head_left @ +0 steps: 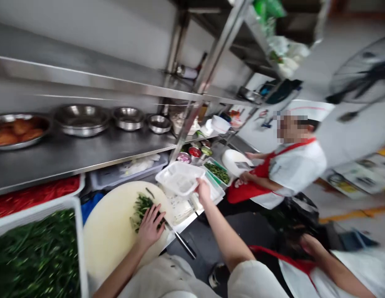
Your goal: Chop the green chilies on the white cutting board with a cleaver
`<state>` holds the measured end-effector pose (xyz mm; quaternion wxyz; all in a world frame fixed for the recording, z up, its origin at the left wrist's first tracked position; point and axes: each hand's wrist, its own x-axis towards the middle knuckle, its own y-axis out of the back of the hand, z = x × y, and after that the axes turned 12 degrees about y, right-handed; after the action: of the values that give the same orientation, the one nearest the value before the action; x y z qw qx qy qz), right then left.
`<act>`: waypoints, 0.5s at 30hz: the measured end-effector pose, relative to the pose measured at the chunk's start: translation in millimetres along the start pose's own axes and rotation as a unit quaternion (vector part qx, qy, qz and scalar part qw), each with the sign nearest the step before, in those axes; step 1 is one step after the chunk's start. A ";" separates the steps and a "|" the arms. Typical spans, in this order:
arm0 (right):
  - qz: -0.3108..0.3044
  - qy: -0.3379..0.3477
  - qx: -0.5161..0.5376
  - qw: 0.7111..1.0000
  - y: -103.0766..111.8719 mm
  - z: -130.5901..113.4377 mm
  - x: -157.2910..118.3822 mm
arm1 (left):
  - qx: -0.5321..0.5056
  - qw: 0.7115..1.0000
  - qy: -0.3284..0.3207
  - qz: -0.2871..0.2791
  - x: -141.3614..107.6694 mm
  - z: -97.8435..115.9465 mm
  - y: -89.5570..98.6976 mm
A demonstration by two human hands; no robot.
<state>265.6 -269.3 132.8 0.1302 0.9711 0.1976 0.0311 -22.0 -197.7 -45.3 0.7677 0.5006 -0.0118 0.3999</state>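
Observation:
My left hand [151,225] lies with fingers spread on a small pile of cut greens [142,207] on the round white cutting board [108,231]. A knife [184,244] rests at the board's right edge, its dark handle sticking out past it beside my left hand. My right hand [203,191] grips the right rim of a clear plastic container [180,178], which is tilted beyond the board.
A white basket [79,231] of long greens stands at the left. Metal bowls [81,118] line the shelf [124,153] above. A co-worker in a red apron [257,178] stands at another board [235,162]; another person's arm [328,260] is at lower right.

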 end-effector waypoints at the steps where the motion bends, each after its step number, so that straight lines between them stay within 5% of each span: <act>1: 0.007 -0.045 0.028 0.999 6.8 20.4 -9.5 | 0.003 1.000 -0.007 0.012 1.1 -2.8 -3.3; 7: -0.065 -0.208 0.042 0.975 20.0 108.0 -51.3 | 0.023 0.998 -0.033 0.038 2.4 -10.4 -13.0; 12: -0.193 -0.296 0.005 0.935 35.9 127.2 -70.6 | 0.037 0.998 -0.030 0.037 2.6 -7.1 -8.1; 15: -0.344 -0.240 -0.014 0.908 38.8 128.5 -103.0 | 0.058 0.998 -0.022 0.023 1.7 1.9 -1.0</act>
<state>199.8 -375.0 18.3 0.1902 0.8192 0.4813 -0.2470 -19.5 -198.4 -44.4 0.7273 0.5527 -0.0167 0.4067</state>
